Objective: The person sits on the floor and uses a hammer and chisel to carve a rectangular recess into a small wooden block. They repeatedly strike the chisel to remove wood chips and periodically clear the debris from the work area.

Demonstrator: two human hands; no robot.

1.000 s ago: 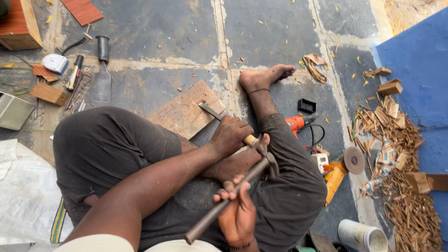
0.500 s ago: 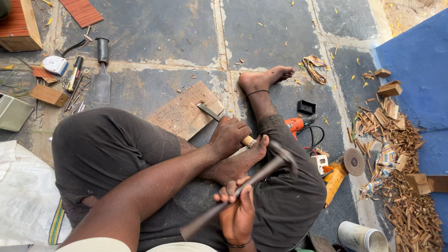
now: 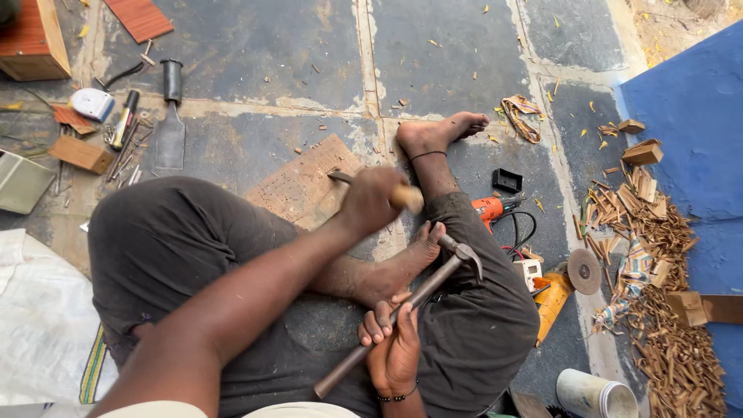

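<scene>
I sit cross-legged on a stone floor. My left hand (image 3: 370,203) grips a wooden-handled chisel (image 3: 341,178), whose blade tip rests on a flat carved wooden board (image 3: 294,186) lying by my knee. My right hand (image 3: 395,348) holds the metal handle of a claw hammer (image 3: 463,251). The hammer head hangs to the right of the chisel's handle end and a little below it, not touching. My left hand is slightly blurred. My bare foot (image 3: 437,133) lies beyond the board.
An orange drill (image 3: 491,207), a small black box (image 3: 507,180) and a yellow grinder (image 3: 553,298) with its disc (image 3: 584,271) lie to the right. Wood chips (image 3: 665,310) pile by a blue mat (image 3: 689,116). A flat scraper (image 3: 170,131), wood blocks (image 3: 77,153) and a white sack (image 3: 39,325) lie left.
The hammer head has drawn back to the right, away from the chisel handle. My left hand with the chisel has shifted slightly farther along the board.
</scene>
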